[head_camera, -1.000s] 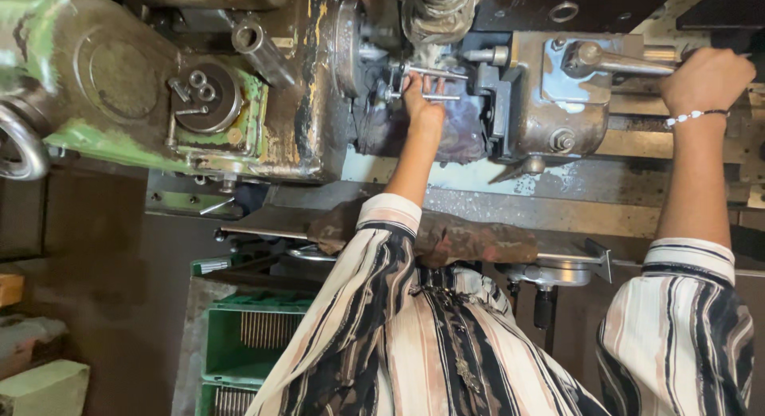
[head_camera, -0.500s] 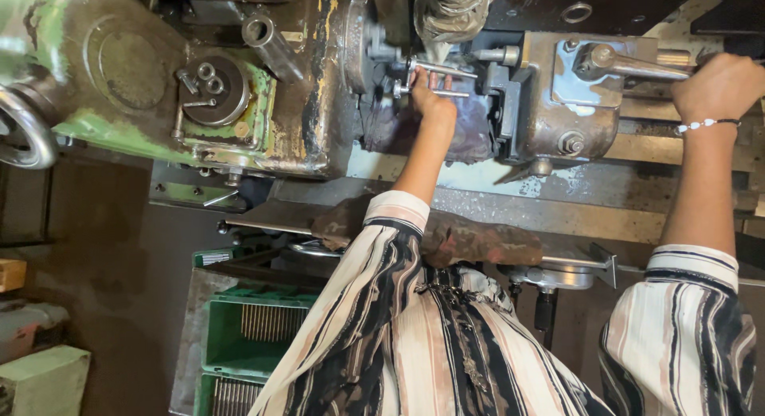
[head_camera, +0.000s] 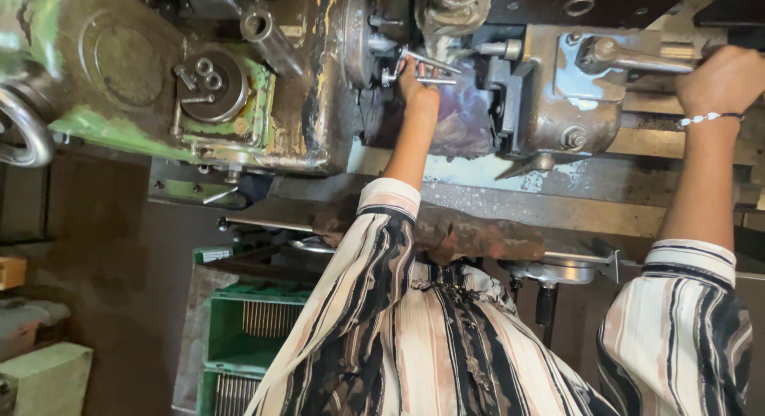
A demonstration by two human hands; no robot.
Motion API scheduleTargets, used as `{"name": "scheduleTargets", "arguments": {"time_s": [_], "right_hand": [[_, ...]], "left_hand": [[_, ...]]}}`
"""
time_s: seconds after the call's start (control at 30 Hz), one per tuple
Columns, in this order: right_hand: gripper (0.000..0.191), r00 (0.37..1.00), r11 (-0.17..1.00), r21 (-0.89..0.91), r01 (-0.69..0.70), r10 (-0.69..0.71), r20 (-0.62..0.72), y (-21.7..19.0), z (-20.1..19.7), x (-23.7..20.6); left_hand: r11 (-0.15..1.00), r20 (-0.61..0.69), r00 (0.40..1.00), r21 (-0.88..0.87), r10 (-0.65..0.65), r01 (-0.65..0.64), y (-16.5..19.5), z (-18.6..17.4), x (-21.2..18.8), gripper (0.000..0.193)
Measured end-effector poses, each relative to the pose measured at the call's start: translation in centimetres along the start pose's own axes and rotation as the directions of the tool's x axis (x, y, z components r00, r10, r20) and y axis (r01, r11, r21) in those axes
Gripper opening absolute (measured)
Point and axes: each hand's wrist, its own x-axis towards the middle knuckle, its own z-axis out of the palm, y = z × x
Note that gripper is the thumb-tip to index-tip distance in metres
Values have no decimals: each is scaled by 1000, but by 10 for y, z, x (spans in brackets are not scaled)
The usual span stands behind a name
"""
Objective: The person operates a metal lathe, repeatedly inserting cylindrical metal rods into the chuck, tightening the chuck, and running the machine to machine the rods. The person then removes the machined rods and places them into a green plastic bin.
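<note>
Grimy workshop, worn green metal lathe. My left hand grips thin steel T-handle key at chuck; stiff, probably oily, hold crossbar. Right hand closed on grey carriage lever.

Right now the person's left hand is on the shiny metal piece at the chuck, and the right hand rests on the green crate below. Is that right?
Not quite. The head view shows the right hand gripping the metal lever on the machine's upper right, not the green crate. The left hand is at the shiny metal piece.

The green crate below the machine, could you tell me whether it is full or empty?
Cannot tell: the green crate shows only slatted walls, and a striped sleeve hides the rest.
</note>
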Motion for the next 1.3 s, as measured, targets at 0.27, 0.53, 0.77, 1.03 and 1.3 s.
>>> {"name": "scheduleTargets", "arguments": {"time_s": [0.27,0.53,0.77,1.03,1.3], "right_hand": [[12,1000,999,43,-6,5,12,-3,6,0],[11,998,996,-85,-17,22,62,-2,6,2],[21,997,999,2,-35,35,64,-6,7,6],[19,996,968,241,-62,43,83,-12,10,5],[24,996,983,173,-56,42,83,-17,3,8]], "left_hand": [[989,-216,966,72,143,-130,-18,-4,-5,17],[999,-187,982,-27,28,-34,-8,17,8,16],[998,-86,994,-36,-61,58,2,16,13,16],[995,-18,998,-86,-59,57,3,11,14,18],[992,-97,989,-70,-108,101,16,15,14,11]]}}
